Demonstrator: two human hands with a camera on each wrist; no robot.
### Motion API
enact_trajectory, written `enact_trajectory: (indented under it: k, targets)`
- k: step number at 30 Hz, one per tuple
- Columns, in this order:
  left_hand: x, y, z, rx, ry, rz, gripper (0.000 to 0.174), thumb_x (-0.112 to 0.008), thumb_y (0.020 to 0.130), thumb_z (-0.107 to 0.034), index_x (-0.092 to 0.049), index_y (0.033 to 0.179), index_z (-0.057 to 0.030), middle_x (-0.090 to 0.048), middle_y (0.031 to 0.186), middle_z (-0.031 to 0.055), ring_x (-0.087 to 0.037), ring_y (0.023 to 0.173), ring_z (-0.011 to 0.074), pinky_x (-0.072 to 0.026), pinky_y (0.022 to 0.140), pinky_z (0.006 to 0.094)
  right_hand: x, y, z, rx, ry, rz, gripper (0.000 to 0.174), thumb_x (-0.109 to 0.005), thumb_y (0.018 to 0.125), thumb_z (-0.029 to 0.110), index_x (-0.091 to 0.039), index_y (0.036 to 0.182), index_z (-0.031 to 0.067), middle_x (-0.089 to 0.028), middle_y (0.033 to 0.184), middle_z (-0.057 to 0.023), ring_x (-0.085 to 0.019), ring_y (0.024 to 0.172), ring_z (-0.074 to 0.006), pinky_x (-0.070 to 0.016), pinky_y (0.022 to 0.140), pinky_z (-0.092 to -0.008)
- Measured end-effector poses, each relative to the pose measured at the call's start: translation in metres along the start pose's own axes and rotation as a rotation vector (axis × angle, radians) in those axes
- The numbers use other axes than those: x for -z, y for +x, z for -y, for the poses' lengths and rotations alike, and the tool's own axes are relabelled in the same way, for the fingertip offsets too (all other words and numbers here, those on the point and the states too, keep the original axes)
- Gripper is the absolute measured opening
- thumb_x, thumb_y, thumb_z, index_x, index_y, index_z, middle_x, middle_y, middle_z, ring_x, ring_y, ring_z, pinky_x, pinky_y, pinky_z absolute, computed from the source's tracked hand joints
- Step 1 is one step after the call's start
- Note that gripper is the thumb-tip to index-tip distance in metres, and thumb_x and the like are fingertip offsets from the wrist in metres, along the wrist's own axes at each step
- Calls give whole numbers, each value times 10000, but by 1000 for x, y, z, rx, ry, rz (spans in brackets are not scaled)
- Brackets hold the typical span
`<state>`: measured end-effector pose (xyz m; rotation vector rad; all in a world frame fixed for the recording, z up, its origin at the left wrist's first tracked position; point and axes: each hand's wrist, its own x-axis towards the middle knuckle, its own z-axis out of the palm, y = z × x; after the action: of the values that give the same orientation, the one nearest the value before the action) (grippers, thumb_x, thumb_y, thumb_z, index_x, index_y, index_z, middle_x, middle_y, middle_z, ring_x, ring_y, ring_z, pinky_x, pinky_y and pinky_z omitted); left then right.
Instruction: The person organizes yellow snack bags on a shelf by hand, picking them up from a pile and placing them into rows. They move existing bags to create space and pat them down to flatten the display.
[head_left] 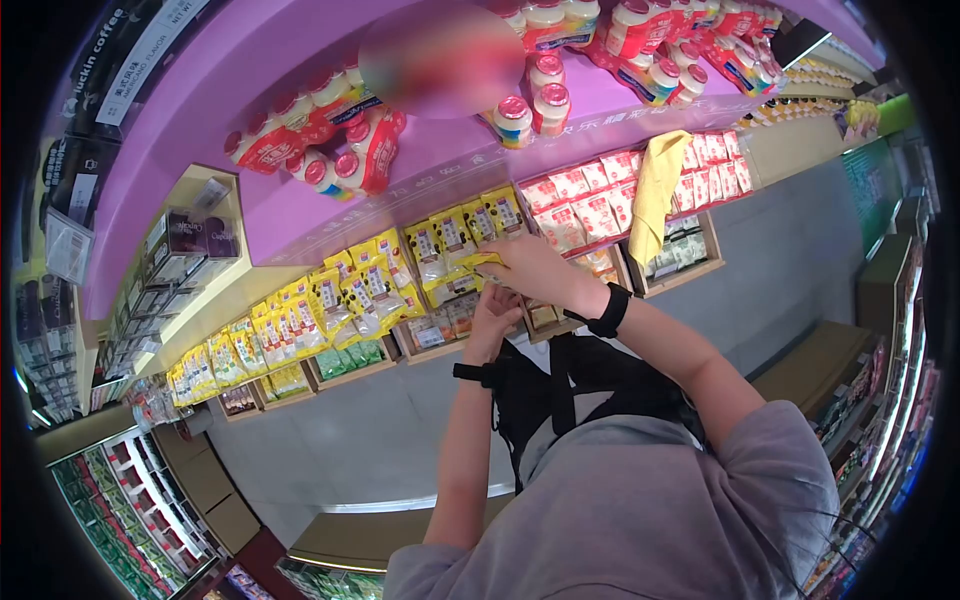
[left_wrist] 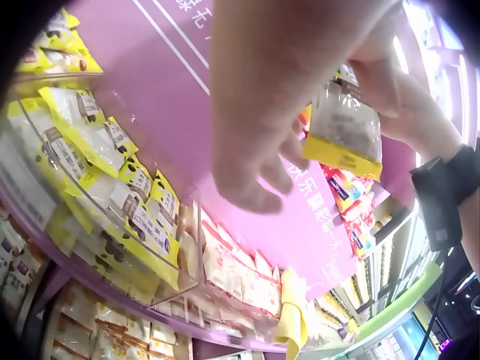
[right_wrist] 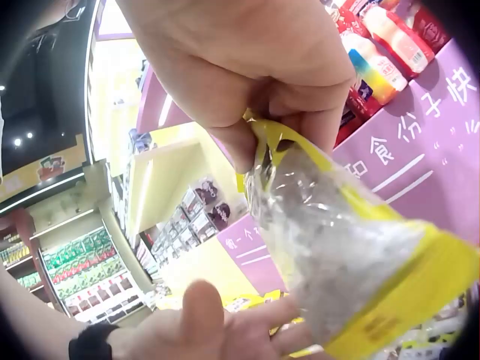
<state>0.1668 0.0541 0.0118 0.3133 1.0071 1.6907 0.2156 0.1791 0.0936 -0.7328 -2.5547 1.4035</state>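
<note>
A yellow-edged snack bag with a clear front [right_wrist: 337, 240] hangs from my right hand [head_left: 545, 275], which pinches it by its top edge. Small pale pieces show through the plastic. In the right wrist view my left hand [right_wrist: 217, 330] lies below the bag, thumb raised and fingers stretched toward its lower part. The left wrist view shows the left hand's fingers [left_wrist: 259, 195] loosely bent, with nothing between them. Both hands are in front of the shelf compartment of similar yellow bags [head_left: 450, 235].
More yellow bags [head_left: 370, 295] fill the shelf to the left. Red-and-white packets [head_left: 580, 210] stand to the right, with a yellow cloth [head_left: 660, 190] draped over them. Bottle packs [head_left: 340, 150] line the purple ledge above. Wooden bins [head_left: 350, 360] sit below.
</note>
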Motion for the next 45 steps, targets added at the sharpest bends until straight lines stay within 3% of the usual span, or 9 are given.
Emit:
enact_trajectory:
  k: [6,9,11,15,17,25,31,39,45]
  targets:
    - [6,7,11,261,73,37,284,-602,722,-16,-499,987,-19,-559,942,33,-538,857,115,-426,749,251,-17,-2,-20,-103,-116,100,339,-479,797,240,-524,1028,-3,-573,794,-228,-556,746,-359,-441,661,-412]
    - [7,6,15,252,94,12,286,-592,730,-5,-492,998,-16,-560,927,30,-539,836,114,-428,736,251,-23,4,-45,213,-346,139,407,-498,787,268,-502,1030,-58,-569,813,-248,-554,773,-365,-437,688,-412]
    - [18,9,21,258,126,-27,296,-570,756,-19,-473,1036,-25,-547,970,31,-533,864,116,-429,744,257,-29,7,-53,-246,170,-104,434,-534,763,273,-493,1048,-52,-572,797,-239,-551,777,-355,-438,695,-389]
    - [29,13,24,143,-35,-257,275,-526,824,-155,-466,1051,-12,-541,973,48,-516,878,119,-412,769,261,-55,-4,-70,-265,334,-192,379,-561,746,303,-538,969,-4,-572,785,-199,-553,752,-336,-438,658,-364]
    - [35,16,21,166,-111,-312,309,-487,844,-225,-463,1062,-8,-532,993,54,-505,894,126,-405,781,269,-62,-5,-80,-246,68,167,326,-558,751,278,-556,908,-7,-560,755,-199,-551,736,-329,-430,639,-358]
    - [80,47,39,199,60,-433,402,-415,874,-313,-417,1140,-13,-488,1064,77,-477,955,167,-374,840,296,-107,2,-119,-355,515,-88,244,-520,771,110,-511,989,1,-549,805,-188,-545,743,-290,-413,648,-322]
    - [85,61,31,18,1623,-403,527,-470,808,-291,-297,1260,-82,-190,1327,191,-146,1215,408,-180,933,559,-116,40,-135,-24,188,-552,453,-360,713,-122,-419,1133,39,-500,926,-229,-497,838,-379,-410,716,-375]
    - [97,68,36,75,2019,91,549,-438,822,-373,-226,1305,-222,-76,1374,153,-30,1252,390,-97,878,668,-124,57,-154,-101,-61,-534,499,-415,623,-137,-441,1101,4,-476,958,-187,-431,929,-340,-369,802,-356]
    - [102,71,43,82,2059,88,569,-424,823,-398,-216,1310,-189,-63,1381,131,-20,1255,384,-110,875,666,-121,48,-149,-69,-517,-362,459,-446,811,322,-400,1179,51,-340,1244,-132,-319,1143,-272,-247,928,-454]
